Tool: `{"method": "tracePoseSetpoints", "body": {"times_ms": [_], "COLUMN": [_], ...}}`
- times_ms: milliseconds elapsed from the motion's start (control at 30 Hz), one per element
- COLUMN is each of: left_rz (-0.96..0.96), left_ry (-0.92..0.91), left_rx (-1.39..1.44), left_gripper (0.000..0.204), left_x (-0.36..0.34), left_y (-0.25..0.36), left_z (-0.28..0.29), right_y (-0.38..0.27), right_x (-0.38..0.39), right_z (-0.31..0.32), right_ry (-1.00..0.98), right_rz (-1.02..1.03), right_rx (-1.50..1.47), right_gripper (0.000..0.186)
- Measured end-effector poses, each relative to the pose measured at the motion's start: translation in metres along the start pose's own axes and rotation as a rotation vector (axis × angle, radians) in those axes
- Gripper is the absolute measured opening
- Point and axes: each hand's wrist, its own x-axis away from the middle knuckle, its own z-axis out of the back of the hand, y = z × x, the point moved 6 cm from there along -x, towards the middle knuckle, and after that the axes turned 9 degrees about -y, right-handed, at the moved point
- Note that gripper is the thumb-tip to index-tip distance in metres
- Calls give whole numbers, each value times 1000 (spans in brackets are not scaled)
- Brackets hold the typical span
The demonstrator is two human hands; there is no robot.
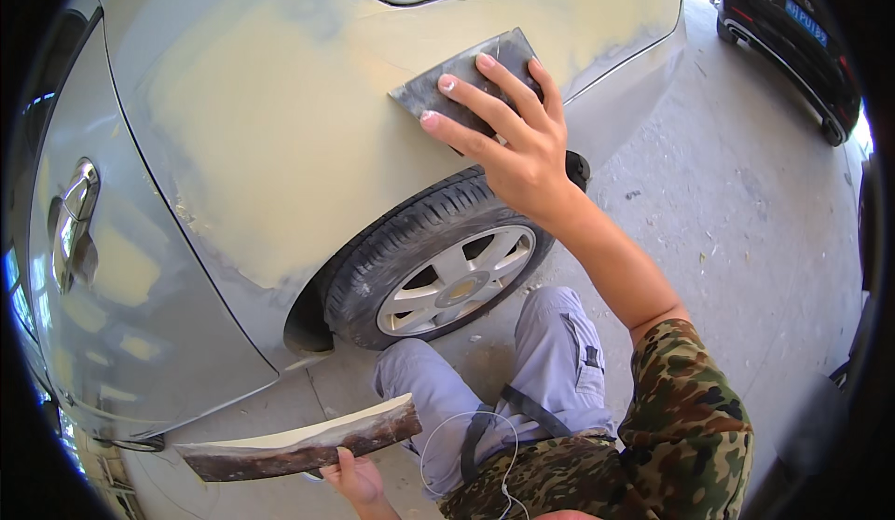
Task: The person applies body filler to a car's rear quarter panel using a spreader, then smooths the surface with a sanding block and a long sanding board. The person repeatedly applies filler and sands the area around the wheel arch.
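My right hand (527,152) presses a dark, flat rectangular spreader (424,91) against the rear side panel of a silver car (210,310). Its fingers are spread over the spreader's face; the thumb is hidden. A broad layer of cream-yellow body filler (238,138) covers the panel above the wheel arch. Low at the left, my left hand (357,479) grips a long dark board (280,461) by its lower edge, thumb on the near face. Cream filler (322,426) lies along the board's upper side. The board is apart from the car.
The car's rear wheel (452,282) is just below my right hand, close to my knees. A door with a chrome handle (75,212) is at the left. A dark car (792,40) stands at the far right on the concrete floor (699,212). A thin white cable (429,445) loops over my lap.
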Motion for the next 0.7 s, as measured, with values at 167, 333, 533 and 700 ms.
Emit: {"method": "tracePoseSetpoints", "body": {"times_ms": [167, 333, 533, 700], "left_rz": [15, 30, 32, -14], "left_ry": [-39, -63, -62, -45], "left_rx": [-4, 11, 12, 61], "left_gripper": [48, 49, 50, 56], "left_x": [-3, -5, -4, -5], "left_y": [3, 3, 2, 10], "left_z": [-8, -19, -22, -33], "right_y": [4, 7, 11, 12], "right_x": [29, 58, 89, 112], "right_z": [4, 7, 9, 21], "right_ry": [-5, -87, -127, -291], "right_rz": [11, 37, 54, 91], "right_rx": [-78, -81, -96, -34], "right_gripper": [34, 35, 34, 38]}}
